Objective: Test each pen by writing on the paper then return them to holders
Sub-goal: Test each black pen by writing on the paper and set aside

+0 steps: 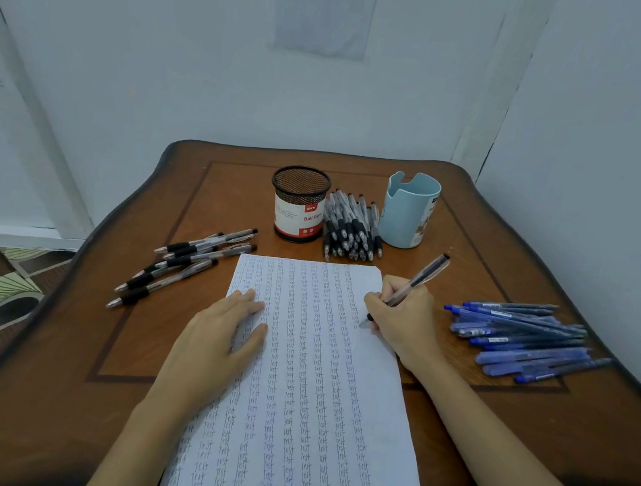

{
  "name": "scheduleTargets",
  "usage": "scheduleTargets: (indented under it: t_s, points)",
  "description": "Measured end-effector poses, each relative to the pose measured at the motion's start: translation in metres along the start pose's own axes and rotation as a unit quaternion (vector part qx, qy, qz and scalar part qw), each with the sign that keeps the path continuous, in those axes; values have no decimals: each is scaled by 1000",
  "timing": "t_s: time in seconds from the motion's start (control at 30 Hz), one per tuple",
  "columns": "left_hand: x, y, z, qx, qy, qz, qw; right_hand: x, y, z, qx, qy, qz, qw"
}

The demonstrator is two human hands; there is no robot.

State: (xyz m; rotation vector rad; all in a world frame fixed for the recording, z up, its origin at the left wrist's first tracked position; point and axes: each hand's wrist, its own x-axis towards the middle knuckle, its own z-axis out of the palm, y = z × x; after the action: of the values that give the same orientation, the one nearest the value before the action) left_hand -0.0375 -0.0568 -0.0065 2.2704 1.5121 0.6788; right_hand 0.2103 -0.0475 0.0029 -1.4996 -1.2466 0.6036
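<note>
Paper [307, 389] on desk [532, 439] centre.
At 12: left holder [298, 207], pen pile [351, 226], right holder [406, 214]; loose pens [184, 262] at 10, pen heap [523, 340] at 3 o'clock.

Paper [311, 389] lined with columns of "test", reaching the tabletop's near edge, pen [415, 284] tilted, tip at its right edge, gripped by right hand [403, 320], mesh holder [299, 205] and blue holder [409, 211] upright toward far edge, black pens [351, 226] heaped between them, spare pens [188, 263] near left edge, blue pens [523, 340] near right edge
</note>
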Motion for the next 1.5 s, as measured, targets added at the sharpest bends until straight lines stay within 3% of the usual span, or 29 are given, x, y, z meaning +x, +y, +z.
scheduleTargets:
  t_s: [0.77, 0.97, 1.03, 1.33, 1.5]
  points:
    - [-1, -2, 1, -4, 4, 4, 1000, 2, 5, 3, -28, 15, -9, 999]
    - [0, -2, 0, -21, 10, 3, 1000, 4, -1, -6, 182, 6, 84, 980]
    - [-1, -2, 0, -26, 12, 1, 1000, 3, -2, -7, 196, 1, 99, 976]
    - [-2, 0, -2, -28, 13, -1, 1000, -4, -4, -3, 79, -38, -8, 996]
    - [-1, 0, -1, -16, 11, 0, 1000, -7, -7, -2, 68, -15, -40, 997]
